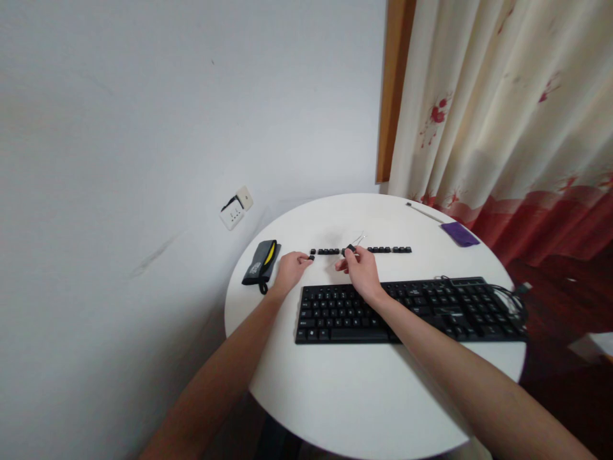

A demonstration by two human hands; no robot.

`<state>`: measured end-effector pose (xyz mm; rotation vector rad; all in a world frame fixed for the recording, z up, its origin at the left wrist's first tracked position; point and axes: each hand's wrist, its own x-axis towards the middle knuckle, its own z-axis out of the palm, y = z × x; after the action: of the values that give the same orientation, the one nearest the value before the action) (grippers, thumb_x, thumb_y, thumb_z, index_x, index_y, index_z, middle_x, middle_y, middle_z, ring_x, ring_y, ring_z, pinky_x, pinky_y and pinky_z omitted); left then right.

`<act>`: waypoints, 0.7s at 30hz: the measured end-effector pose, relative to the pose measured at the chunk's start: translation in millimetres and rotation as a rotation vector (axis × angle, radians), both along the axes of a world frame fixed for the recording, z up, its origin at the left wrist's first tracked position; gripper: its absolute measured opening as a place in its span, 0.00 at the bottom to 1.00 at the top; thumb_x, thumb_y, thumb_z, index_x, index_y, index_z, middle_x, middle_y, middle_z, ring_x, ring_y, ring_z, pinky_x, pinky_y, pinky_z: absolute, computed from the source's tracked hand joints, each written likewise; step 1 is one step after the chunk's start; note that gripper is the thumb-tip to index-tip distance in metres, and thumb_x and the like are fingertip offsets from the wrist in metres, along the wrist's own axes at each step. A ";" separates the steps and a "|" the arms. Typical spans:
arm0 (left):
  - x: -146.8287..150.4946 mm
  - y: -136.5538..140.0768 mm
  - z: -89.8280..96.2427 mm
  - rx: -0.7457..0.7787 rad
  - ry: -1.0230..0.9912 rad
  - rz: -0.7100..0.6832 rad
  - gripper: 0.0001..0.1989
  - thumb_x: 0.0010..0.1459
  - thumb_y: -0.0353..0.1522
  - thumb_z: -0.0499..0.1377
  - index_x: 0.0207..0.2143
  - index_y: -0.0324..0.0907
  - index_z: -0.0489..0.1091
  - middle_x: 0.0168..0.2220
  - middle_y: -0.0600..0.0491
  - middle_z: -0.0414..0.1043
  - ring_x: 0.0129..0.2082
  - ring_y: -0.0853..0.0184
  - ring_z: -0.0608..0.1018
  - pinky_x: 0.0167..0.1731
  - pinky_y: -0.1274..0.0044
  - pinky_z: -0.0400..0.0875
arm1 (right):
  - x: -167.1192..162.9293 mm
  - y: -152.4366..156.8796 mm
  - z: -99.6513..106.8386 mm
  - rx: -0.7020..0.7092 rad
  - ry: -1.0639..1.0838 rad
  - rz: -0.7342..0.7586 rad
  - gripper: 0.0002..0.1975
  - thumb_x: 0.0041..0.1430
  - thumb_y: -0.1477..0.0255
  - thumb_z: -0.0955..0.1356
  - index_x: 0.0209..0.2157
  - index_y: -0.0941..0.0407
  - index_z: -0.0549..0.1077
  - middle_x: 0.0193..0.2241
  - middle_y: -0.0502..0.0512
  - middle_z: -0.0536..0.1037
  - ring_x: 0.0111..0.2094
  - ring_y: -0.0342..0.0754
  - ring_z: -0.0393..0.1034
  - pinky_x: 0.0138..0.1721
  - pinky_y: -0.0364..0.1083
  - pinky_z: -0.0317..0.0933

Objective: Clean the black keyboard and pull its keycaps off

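Observation:
My left hand is at the left end of a row of black keycaps, its fingers pinched on a small black keycap just below the row. Over the middle of that row, my right hand is closed on what looks like a keycap puller, black with thin wire loops sticking up to the right. Part of the row is hidden behind this hand. The black keyboard lies nearer to me, under my right wrist and forearm, with its top left row partly without caps.
On the round white table, a grey pouch with a yellow opening lies at left. At the far right are a thin brush and a purple cloth. The coiled cable rests on the keyboard's right end. A wall borders the left.

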<state>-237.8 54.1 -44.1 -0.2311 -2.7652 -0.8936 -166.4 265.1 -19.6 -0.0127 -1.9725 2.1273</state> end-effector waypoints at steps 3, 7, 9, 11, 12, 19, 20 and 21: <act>0.1 0.4 -0.4 0.003 0.006 0.006 0.10 0.53 0.36 0.64 0.35 0.39 0.80 0.31 0.48 0.79 0.32 0.62 0.78 0.36 0.74 0.70 | 0.8 0.3 0.3 0.001 -0.002 0.004 0.11 0.61 0.62 0.63 0.29 0.54 0.66 0.21 0.54 0.79 0.24 0.48 0.76 0.29 0.45 0.67; 1.0 2.2 0.6 0.002 0.004 0.015 0.11 0.53 0.36 0.64 0.35 0.38 0.80 0.30 0.48 0.79 0.31 0.62 0.78 0.35 0.74 0.70 | 1.0 0.2 -0.5 0.011 0.009 0.004 0.11 0.62 0.63 0.63 0.30 0.55 0.67 0.21 0.54 0.79 0.25 0.49 0.76 0.29 0.45 0.67; 1.5 3.1 1.4 -0.009 0.010 0.017 0.11 0.53 0.36 0.64 0.35 0.38 0.80 0.31 0.48 0.79 0.31 0.62 0.78 0.36 0.74 0.69 | 1.3 0.1 -0.6 0.025 0.018 0.004 0.11 0.62 0.63 0.63 0.29 0.55 0.67 0.21 0.54 0.79 0.25 0.49 0.76 0.30 0.45 0.67; 2.0 3.8 2.3 -0.019 0.012 0.018 0.11 0.53 0.36 0.64 0.35 0.38 0.80 0.31 0.48 0.80 0.32 0.62 0.78 0.36 0.74 0.69 | 2.1 0.0 0.1 0.042 0.025 0.006 0.11 0.62 0.64 0.63 0.29 0.55 0.67 0.22 0.55 0.79 0.26 0.49 0.76 0.30 0.46 0.67; 2.2 4.0 2.7 -0.023 0.010 0.018 0.11 0.53 0.36 0.64 0.35 0.38 0.80 0.31 0.48 0.80 0.32 0.62 0.78 0.37 0.74 0.69 | 2.6 0.0 0.6 0.052 0.030 0.008 0.11 0.62 0.64 0.63 0.29 0.55 0.67 0.22 0.55 0.79 0.26 0.49 0.76 0.31 0.46 0.67; 3.2 5.4 4.6 -0.024 0.011 0.010 0.11 0.53 0.36 0.63 0.35 0.38 0.80 0.31 0.48 0.80 0.31 0.62 0.78 0.37 0.73 0.69 | 10.6 -5.0 5.7 0.238 0.152 0.075 0.12 0.64 0.65 0.63 0.28 0.55 0.69 0.26 0.53 0.78 0.28 0.48 0.74 0.32 0.45 0.65; 3.1 5.6 4.7 -0.031 0.018 0.009 0.11 0.53 0.36 0.63 0.35 0.39 0.80 0.32 0.48 0.80 0.32 0.62 0.78 0.37 0.73 0.69 | 12.9 -6.8 6.5 0.269 0.175 0.103 0.12 0.64 0.66 0.63 0.28 0.55 0.69 0.26 0.53 0.78 0.28 0.47 0.74 0.32 0.44 0.64; 2.9 5.7 4.9 -0.040 0.024 0.008 0.11 0.54 0.36 0.63 0.35 0.39 0.80 0.32 0.48 0.80 0.32 0.62 0.78 0.38 0.73 0.69 | 15.4 -8.8 7.3 0.297 0.195 0.137 0.11 0.64 0.67 0.63 0.28 0.55 0.69 0.26 0.53 0.77 0.28 0.47 0.73 0.32 0.44 0.64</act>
<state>-234.9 59.8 -39.2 -0.2352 -2.7624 -0.8281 -151.0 256.2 -12.4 0.3772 -2.1993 1.8084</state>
